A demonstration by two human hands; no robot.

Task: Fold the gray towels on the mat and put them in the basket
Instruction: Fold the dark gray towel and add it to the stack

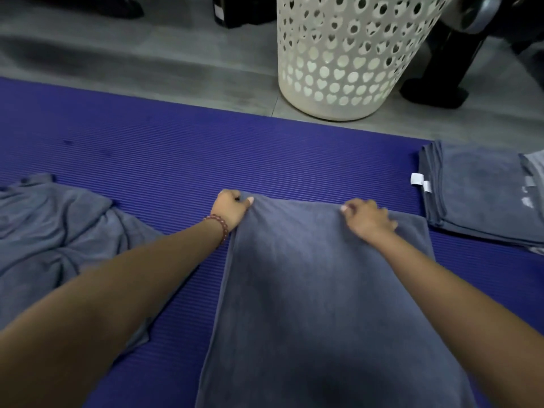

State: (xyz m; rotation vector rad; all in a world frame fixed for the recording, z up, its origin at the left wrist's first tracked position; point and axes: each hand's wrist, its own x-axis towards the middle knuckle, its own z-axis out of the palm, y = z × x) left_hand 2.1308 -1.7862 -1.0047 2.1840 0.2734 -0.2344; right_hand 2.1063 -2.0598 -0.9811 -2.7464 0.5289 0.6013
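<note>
A gray towel (318, 290) lies flat and lengthwise on the blue ribbed mat (147, 154), running from the bottom edge up to the middle. My left hand (231, 209) pinches its far left corner. My right hand (368, 217) pinches the far edge near the right corner. A crumpled heap of gray towels (56, 228) lies at the left on the mat. A stack of folded gray towels (482, 189) with white tags sits at the right. The white perforated basket (347, 54) stands on the floor beyond the mat.
Gray floor (147, 63) stretches behind the mat. Black furniture legs (435, 75) stand just right of the basket, and dark objects (241, 10) sit at the top edge. Bare mat lies between the heap and the flat towel.
</note>
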